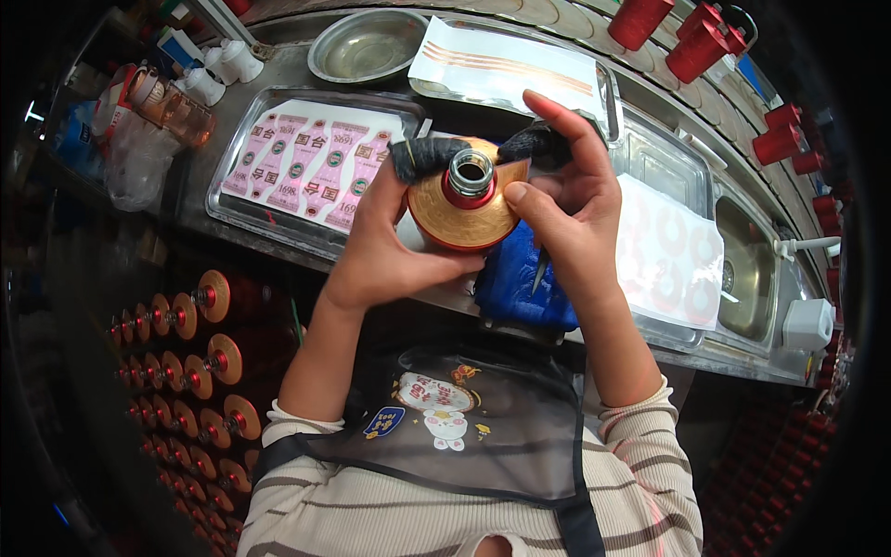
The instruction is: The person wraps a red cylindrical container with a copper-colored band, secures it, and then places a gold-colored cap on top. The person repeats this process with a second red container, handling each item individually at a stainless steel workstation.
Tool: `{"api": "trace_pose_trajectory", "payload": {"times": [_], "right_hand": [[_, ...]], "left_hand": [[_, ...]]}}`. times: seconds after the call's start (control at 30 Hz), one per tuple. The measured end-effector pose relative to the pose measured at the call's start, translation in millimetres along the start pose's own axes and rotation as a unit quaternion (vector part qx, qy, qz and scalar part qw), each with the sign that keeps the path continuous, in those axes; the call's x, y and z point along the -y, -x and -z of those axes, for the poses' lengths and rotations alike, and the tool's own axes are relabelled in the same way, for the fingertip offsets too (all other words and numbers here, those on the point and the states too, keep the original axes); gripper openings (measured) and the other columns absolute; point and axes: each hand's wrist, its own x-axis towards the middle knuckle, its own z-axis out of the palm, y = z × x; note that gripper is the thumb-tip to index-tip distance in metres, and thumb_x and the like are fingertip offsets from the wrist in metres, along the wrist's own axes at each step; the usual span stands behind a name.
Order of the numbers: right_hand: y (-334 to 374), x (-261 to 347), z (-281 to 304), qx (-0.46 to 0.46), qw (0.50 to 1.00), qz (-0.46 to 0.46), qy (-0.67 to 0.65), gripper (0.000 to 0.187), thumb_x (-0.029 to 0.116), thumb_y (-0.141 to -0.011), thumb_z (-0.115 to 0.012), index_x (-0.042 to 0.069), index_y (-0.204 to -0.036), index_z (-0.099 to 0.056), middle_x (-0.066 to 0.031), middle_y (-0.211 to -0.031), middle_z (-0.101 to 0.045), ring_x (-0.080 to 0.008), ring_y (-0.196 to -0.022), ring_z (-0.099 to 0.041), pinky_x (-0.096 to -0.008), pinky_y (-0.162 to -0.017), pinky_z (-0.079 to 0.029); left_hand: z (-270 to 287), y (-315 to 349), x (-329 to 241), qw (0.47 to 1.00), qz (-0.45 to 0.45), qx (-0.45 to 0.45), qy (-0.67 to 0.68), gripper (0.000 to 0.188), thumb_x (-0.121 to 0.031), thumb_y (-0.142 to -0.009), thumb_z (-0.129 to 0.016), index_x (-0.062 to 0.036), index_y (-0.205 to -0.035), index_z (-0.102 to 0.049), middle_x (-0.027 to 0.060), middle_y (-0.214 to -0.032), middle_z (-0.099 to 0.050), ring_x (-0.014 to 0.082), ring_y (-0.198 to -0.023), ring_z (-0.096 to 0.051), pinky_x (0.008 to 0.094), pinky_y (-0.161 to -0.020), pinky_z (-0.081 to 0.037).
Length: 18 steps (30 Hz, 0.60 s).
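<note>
A glass bottle (471, 174) is held upright between my hands, its uncapped mouth toward me. It has a red neck ring and a broad gold shoulder (445, 212). My left hand (394, 241) wraps the bottle's left side, thumb along the near edge. My right hand (575, 190) presses its thumb on the gold surface at the right, where a cut edge shows, with its index finger raised. Black coverings wrap some fingers of both hands. Below the bottle lies a blue wrapped block (529, 283). The bottle's lower body is hidden.
A metal tray (215, 190) with pink label sheets lies left. Behind are a metal bowl (339, 63) and a copper-striped sheet (506, 63). Ring-printed sheets (668, 255) lie right, before a sink (750, 311). Many red-and-gold bottles (215, 295) stand lower left; red containers (640, 20) line the back.
</note>
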Motion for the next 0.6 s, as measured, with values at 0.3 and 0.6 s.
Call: {"api": "trace_pose_trajectory", "payload": {"times": [0.3, 0.6], "right_hand": [[12, 4, -9, -0.025, 0.995, -0.071, 0.061, 0.052, 0.005, -0.083, -0.072, 0.006, -0.133, -0.058, 0.0002, -0.109, -0.052, 0.0025, -0.063, -0.040, -0.0151, -0.055, -0.034], [12, -3, 4, 0.042, 0.989, -0.060, 0.130, 0.050, 0.010, -0.086, -0.067, 0.001, -0.134, -0.055, -0.0071, -0.121, -0.064, -0.0031, -0.079, -0.062, -0.0149, -0.067, -0.045]], "left_hand": [[2, -8, -14, 0.966, 0.134, -0.005, 0.219, 0.078, -0.022, -0.074, -0.081, -0.0030, -0.141, -0.046, 0.0147, -0.138, -0.056, 0.0265, -0.129, -0.055, 0.0413, -0.112, -0.040], [-1, -5, -11, 0.961, 0.097, -0.009, 0.259, 0.059, -0.012, -0.081, -0.075, -0.0055, -0.136, -0.052, 0.0100, -0.129, -0.061, 0.0196, -0.121, -0.059, 0.0368, -0.107, -0.044]]}}
